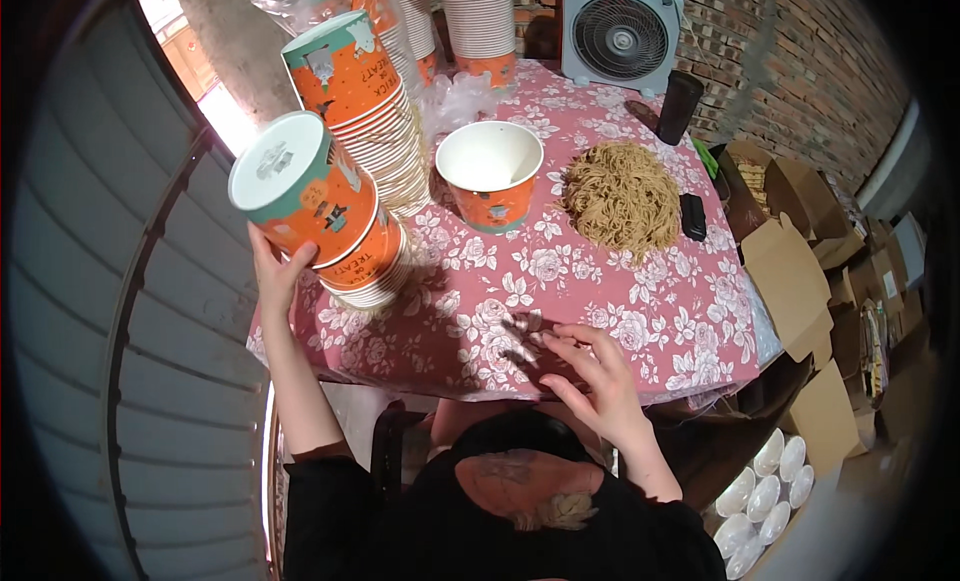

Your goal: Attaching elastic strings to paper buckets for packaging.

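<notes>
My left hand (pixel 278 271) is cupped under a tilted stack of orange paper bowls (pixel 320 206) off the table's left edge, while my right hand (pixel 592 373) hovers spread and empty over the floral tablecloth (pixel 600 291). That stack leans hard, so I reckon it could slide apart and knock the open bowl (pixel 490 173) or noodle pile (pixel 620 196).

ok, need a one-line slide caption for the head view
Left hand holds a stack of orange paper cups over the floral tablecloth; right hand hovers empty, open.
</notes>
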`<state>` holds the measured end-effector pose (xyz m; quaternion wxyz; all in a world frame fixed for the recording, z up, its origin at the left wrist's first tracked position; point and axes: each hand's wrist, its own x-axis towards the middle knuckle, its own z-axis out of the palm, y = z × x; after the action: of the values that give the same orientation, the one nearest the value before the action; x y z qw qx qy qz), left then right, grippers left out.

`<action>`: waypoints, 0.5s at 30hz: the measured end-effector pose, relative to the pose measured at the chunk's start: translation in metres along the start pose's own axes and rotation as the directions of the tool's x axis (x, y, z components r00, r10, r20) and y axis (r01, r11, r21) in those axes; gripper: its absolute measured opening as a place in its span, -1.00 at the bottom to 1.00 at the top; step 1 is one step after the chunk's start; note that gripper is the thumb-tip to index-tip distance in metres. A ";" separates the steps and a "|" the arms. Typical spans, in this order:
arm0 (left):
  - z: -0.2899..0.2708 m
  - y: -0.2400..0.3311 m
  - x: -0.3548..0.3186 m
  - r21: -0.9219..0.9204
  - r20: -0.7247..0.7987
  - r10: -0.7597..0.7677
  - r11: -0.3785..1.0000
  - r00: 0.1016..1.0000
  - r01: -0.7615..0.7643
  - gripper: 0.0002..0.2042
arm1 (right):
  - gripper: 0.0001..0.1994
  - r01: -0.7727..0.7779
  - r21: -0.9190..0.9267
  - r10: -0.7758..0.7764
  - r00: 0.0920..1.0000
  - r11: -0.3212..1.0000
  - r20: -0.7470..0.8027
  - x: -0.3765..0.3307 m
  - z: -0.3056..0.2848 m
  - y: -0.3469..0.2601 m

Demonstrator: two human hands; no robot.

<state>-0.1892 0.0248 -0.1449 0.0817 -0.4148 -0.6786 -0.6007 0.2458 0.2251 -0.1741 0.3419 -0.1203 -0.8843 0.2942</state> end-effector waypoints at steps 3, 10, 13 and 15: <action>0.000 -0.005 -0.001 -0.112 -0.064 -0.059 0.992 0.996 0.052 0.08 | -0.52 -0.006 -0.020 0.006 1.000 1.000 -0.005 -0.002 -0.002 0.001; 0.007 0.133 -0.047 -0.132 -0.352 0.528 0.789 0.773 -0.600 -0.37 | -0.54 -0.036 -0.048 0.039 0.998 0.998 0.052 0.017 0.001 0.008; 0.023 0.239 -0.084 -0.260 -0.557 0.695 0.374 0.455 -0.890 -0.41 | -0.53 0.045 0.003 -0.045 0.996 0.999 0.075 0.065 0.014 0.019; 0.032 0.266 -0.088 -0.232 -0.533 0.712 0.397 0.457 -0.888 -0.44 | -0.38 0.122 -0.094 -0.125 0.992 0.988 -0.027 0.104 0.037 0.040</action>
<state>0.0555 -0.0055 -0.0085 0.3781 -0.5848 -0.1871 -0.6928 0.1442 0.2839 -0.1646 0.3679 -0.0859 -0.8970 0.2294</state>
